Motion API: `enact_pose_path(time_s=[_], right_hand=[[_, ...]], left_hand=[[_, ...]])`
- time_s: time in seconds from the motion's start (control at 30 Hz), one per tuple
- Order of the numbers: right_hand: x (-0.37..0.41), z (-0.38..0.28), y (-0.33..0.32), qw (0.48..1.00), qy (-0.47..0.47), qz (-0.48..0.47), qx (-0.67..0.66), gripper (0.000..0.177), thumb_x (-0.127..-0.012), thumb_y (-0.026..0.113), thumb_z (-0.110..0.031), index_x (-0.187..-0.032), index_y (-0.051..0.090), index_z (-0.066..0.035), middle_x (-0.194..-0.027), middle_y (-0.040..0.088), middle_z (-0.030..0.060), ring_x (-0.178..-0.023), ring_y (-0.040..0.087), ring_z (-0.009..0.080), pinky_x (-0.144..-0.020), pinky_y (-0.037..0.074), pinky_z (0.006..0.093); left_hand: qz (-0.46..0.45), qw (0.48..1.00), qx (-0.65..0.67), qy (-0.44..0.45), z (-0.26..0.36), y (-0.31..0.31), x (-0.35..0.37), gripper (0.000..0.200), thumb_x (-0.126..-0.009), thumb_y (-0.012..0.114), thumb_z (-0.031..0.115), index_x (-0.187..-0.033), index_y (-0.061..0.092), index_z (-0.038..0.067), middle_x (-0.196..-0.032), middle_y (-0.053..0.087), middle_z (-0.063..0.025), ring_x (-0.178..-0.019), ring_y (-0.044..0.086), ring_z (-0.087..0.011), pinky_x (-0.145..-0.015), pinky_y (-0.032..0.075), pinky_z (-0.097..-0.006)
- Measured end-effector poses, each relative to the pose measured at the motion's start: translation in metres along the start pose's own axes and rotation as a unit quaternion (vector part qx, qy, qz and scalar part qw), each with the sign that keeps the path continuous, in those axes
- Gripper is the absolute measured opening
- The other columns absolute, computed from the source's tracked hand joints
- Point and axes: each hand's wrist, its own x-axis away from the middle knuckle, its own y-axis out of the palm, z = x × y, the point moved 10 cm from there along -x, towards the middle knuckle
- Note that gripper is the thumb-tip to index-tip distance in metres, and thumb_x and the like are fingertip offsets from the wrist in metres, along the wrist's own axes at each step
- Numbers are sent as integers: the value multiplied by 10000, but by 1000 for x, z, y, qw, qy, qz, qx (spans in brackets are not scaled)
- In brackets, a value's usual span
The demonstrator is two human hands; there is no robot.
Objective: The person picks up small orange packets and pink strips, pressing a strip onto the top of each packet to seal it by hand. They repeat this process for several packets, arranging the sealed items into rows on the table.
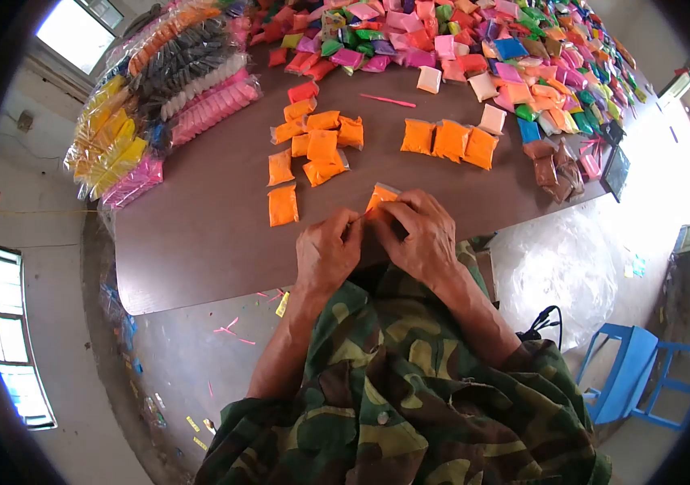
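Note:
At the table's near edge, my right hand (422, 234) is closed, with its fingertips on a small orange packet (380, 194) in clear plastic. My left hand (330, 250) is closed in a pinch right beside it, thumb and forefinger close to the right fingertips. Whatever lies between the left fingers is hidden, though a small reddish bit shows where the hands meet. Left of the hands, a cluster of orange packets (322, 146) lies loosely, with a single orange packet (283, 205) nearest my left hand. Beyond my right hand are three orange packets (450, 141) side by side.
Mixed coloured packets (442, 32) are heaped along the table's (199, 242) far side. Long bundled bags (187, 73) lie at the left, brown packets (555, 170) at the right. A pink strip (387, 100) lies mid-table. A blue stool (624, 372) stands on the floor at right.

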Motion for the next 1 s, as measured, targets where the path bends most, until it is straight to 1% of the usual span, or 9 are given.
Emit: enact_pose_path(time_s=[0.03, 0.13, 0.23, 0.43, 0.57, 0.77, 0.87, 0.97, 1.0], right_hand=[[-3, -5, -5, 1000, -8, 4, 2, 167, -848, 851, -104, -1007, 807, -80, -1034, 739, 78, -983, 717, 329, -840, 600, 432], [0, -6, -6, 999, -32, 8, 11, 180, -837, 847, -80, -1015, 816, -84, -1068, 759, 60, -1035, 715, 316, -865, 607, 420], [-1, -4, -5, 999, -45, 6, 19, 180, -840, 834, -66, -1019, 814, -75, -1109, 772, 61, -1061, 714, 315, -878, 609, 417], [-1, -4, -6, 999, -48, -2, 12, 185, -850, 818, -43, -1032, 812, -74, -1103, 771, 61, -1046, 729, 312, -865, 612, 416], [1, -5, -4, 999, -41, -7, 16, 198, -847, 822, -41, -1041, 814, -82, -1074, 761, 59, -1014, 741, 314, -852, 615, 420], [3, -2, 0, 999, -35, 1, 32, 204, -841, 827, -36, -1039, 817, -83, -1062, 753, 51, -984, 739, 304, -840, 615, 416], [3, -2, 0, 999, -29, 2, 31, 208, -827, 828, -32, -1029, 820, -84, -1058, 752, 46, -975, 738, 299, -834, 615, 411], [3, -2, 0, 999, -32, 12, 32, 215, -818, 827, -31, -1026, 823, -86, -1057, 752, 44, -970, 737, 298, -834, 614, 413], [2, -1, 1, 999, -33, 12, 31, 217, -817, 827, -31, -1026, 824, -87, -1055, 751, 43, -968, 737, 297, -833, 614, 413]], left_hand=[[4, 1000, -8, 7, -1, 1, 1, 98, -999, 771, 130, -997, 739, 39, -783, 727, -169, -677, 736, -341, -624, 562, -407], [1, 994, -107, 17, -7, 5, -3, 106, -970, 779, 152, -937, 697, 95, -792, 741, -163, -737, 743, -403, -630, 570, -493], [20, 998, -50, -17, -9, -7, -8, 112, -971, 775, 157, -929, 686, 103, -770, 728, -163, -724, 736, -407, -622, 565, -502], [2, 999, -25, 22, 16, 0, 6, 123, -970, 768, 149, -944, 656, 104, -779, 731, -147, -715, 733, -409, -611, 561, -502], [36, 993, -110, 37, 5, 0, -1, 120, -1000, 743, 158, -939, 648, 118, -773, 732, -144, -707, 734, -396, -602, 560, -506], [42, 997, -56, 27, 12, -6, -1, 136, -1015, 736, 173, -930, 645, 118, -744, 725, -139, -662, 722, -392, -574, 555, -492], [46, 995, -66, 65, 14, -1, 9, 134, -1012, 742, 171, -935, 647, 118, -740, 724, -141, -652, 721, -389, -562, 551, -486], [63, 989, -123, 46, -7, -6, 0, 130, -1003, 753, 161, -944, 647, 115, -737, 720, -145, -651, 720, -390, -561, 547, -490], [61, 992, -106, 37, -10, -8, -2, 129, -1002, 755, 162, -945, 648, 116, -737, 719, -145, -651, 720, -389, -561, 547, -489]])
